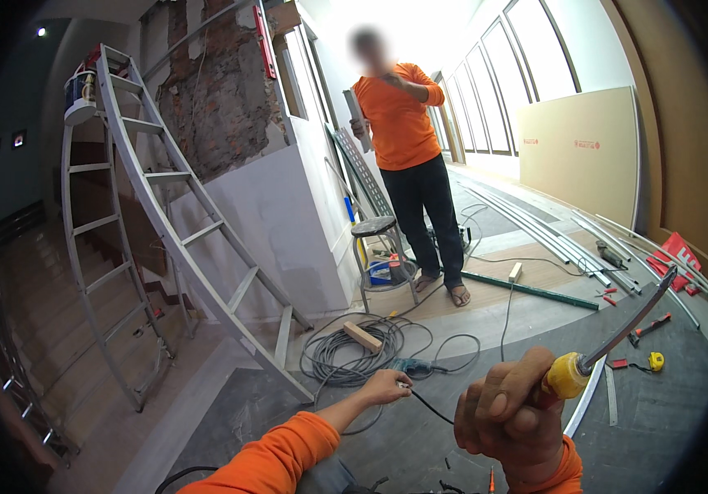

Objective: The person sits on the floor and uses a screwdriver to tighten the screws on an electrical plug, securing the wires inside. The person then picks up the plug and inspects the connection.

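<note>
Right hand (508, 405) wrapped tight round the yellow handle of a screwdriver (569, 374), raised above the floor (280, 449). Long axis slants up and out to the right; tip points away from the left hand (385, 385), handle end nearer it.

Left hand lower, narrow pinch, thumb and fingers on a black cable (432, 408); small pale bit at the fingertips, too small for me to tell. Cable runs rightward and down from the pinch, toward the right hand. Hands apart, left the nearer to the coiled cord (329, 358) with the wood block (362, 337) on it. Tape measure (656, 361) and hammer (648, 329) out on the right.
</note>
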`<action>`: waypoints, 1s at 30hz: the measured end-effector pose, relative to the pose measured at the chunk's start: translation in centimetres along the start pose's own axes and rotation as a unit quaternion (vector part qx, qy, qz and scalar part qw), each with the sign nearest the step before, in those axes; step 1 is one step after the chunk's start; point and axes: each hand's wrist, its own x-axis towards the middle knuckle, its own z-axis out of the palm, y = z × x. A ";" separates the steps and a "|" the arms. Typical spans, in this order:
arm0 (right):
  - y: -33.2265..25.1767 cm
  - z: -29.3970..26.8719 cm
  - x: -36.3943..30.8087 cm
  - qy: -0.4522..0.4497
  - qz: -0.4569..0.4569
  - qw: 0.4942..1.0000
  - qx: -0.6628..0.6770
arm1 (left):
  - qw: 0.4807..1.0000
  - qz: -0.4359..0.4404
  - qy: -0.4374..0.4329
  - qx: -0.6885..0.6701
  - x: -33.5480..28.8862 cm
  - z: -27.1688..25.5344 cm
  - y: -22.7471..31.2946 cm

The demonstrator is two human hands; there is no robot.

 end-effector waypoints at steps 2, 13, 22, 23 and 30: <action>0.0 0.0 0.1 0.000 -0.002 1.000 -0.003 | 1.000 -0.002 -0.002 -0.003 0.0 -0.1 0.2; 0.0 0.0 0.2 -0.012 -0.004 1.000 -0.014 | 1.000 0.002 0.001 0.001 -0.2 -0.1 0.4; 0.3 0.2 -0.1 -0.009 0.015 1.000 0.007 | 1.000 0.006 0.000 -0.009 0.3 0.4 -0.4; 0.6 0.2 0.0 -0.018 0.019 0.999 0.023 | 1.000 0.002 0.002 -0.009 0.1 0.4 -0.5; -1.9 2.0 0.4 -0.186 0.073 0.979 0.030 | 0.999 -0.003 -0.041 0.026 1.0 0.7 2.1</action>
